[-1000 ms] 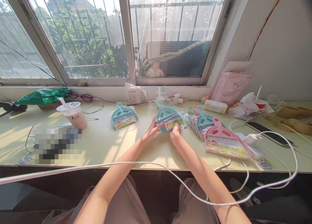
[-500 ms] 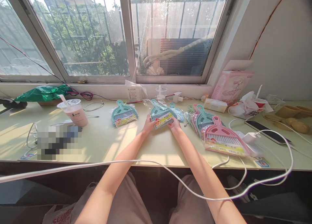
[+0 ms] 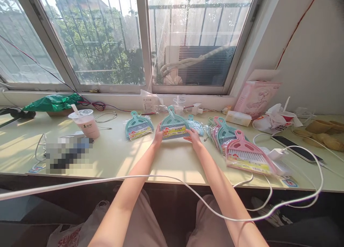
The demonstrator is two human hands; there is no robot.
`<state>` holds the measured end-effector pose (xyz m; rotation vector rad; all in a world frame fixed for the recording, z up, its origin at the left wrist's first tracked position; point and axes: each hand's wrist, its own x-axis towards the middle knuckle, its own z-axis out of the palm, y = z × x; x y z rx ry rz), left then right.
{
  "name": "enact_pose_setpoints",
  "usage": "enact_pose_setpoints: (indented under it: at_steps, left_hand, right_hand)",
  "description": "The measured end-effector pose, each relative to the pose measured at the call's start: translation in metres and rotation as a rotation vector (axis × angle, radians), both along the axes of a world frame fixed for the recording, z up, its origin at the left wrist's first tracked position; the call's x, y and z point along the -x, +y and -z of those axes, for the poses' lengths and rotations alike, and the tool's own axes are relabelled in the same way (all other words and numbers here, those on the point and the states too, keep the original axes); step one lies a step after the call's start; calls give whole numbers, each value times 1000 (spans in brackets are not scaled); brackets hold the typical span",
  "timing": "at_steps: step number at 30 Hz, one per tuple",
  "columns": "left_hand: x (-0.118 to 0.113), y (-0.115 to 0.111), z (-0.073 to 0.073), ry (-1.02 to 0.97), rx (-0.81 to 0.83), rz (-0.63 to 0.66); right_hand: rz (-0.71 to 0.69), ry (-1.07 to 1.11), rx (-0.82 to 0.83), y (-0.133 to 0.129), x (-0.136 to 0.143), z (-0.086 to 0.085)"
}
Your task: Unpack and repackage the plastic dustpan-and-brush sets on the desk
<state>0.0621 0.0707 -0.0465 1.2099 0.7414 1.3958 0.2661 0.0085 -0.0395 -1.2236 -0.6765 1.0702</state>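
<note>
A teal dustpan-and-brush set in clear wrap (image 3: 174,124) is held upright between my two hands, its yellow label facing me. My left hand (image 3: 158,135) grips its left edge, and my right hand (image 3: 194,136) pinches the lower right corner. Just behind it on the right lies a light blue wrapped set (image 3: 195,126). To the left rests another teal wrapped set (image 3: 138,126). Several wrapped sets overlap on the right, among them a teal one (image 3: 226,129) and, frontmost, a pink one (image 3: 248,154).
On the table (image 3: 120,161) stand a pink drink cup (image 3: 87,125) at the left and a pink box (image 3: 256,96) at the back right. A phone (image 3: 295,148) lies at the right. A white cable (image 3: 172,177) crosses over my forearms.
The held teal set has turned from tilted to level, facing me more squarely. My left hand has shifted slightly left along its edge. The whole view has moved a little.
</note>
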Motion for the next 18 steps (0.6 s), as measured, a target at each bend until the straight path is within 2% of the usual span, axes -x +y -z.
enact_pose_setpoints:
  at_steps: [4,7,14,18]
  left_hand:
    - [2,-5,-3,-18,-38,-10]
    - [1,-11,-5,-31,-50,-31]
    - [-1,-20,-11,-42,103,-48]
    - [0,-15,-4,-33,101,-31]
  right_hand:
    - [44,-211,14,4,-3,1]
    - [14,-327,-11,8,-4,4]
    - [-177,-119,-77,3,1,14]
    - [-242,-96,-77,0,-2,14]
